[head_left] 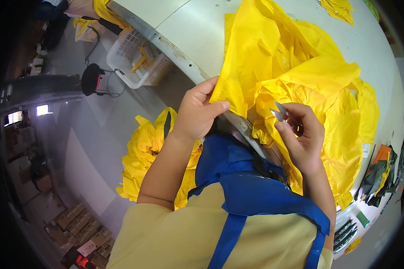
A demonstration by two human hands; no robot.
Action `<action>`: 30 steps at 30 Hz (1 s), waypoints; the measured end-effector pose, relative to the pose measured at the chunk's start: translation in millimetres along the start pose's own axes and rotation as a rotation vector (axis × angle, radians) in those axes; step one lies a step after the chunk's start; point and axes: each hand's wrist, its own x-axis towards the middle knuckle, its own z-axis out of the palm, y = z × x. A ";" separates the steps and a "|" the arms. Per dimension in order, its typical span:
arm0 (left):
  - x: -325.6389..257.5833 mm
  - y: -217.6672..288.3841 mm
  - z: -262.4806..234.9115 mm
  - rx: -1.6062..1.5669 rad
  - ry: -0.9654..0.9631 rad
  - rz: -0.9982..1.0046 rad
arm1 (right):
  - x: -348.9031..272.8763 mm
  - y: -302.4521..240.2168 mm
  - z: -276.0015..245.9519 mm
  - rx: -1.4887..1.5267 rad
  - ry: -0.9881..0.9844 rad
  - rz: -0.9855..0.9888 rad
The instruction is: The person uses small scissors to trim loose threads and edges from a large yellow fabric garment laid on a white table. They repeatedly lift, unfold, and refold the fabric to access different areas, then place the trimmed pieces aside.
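Note:
Yellow fabric (296, 76), thin and crumpled, spreads over the table and hangs past its near edge. My left hand (197, 110) is closed on a corner of it, pinched between thumb and fingers. In my right hand (307, 134) is a small pair of thread snips (280, 112), its two pointed metal blades apart and aimed left toward the fabric. Part of the snips is hidden by my fingers. Both hands are at the table's near edge, in front of my blue apron (265, 190).
The pale table (184, 22) has a worn metal edge. Left below it lies another yellow fabric heap (143, 148). A white basket (139, 56) with yellow pieces stands on the floor near a round stool (91, 79). Dark and orange pieces (381, 168) lie at right; stacked cartons (74, 224) lower left.

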 end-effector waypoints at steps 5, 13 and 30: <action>-9.5 4.5 18.8 0.164 -0.019 0.003 | 16.2 -6.3 7.6 -0.142 -0.040 -0.147; -9.2 2.5 40.5 0.280 -0.139 0.007 | 24.0 -3.9 4.6 -0.111 0.022 -0.269; 15.8 17.0 46.8 0.331 -0.053 0.142 | -26.1 51.3 -51.5 0.087 0.297 0.063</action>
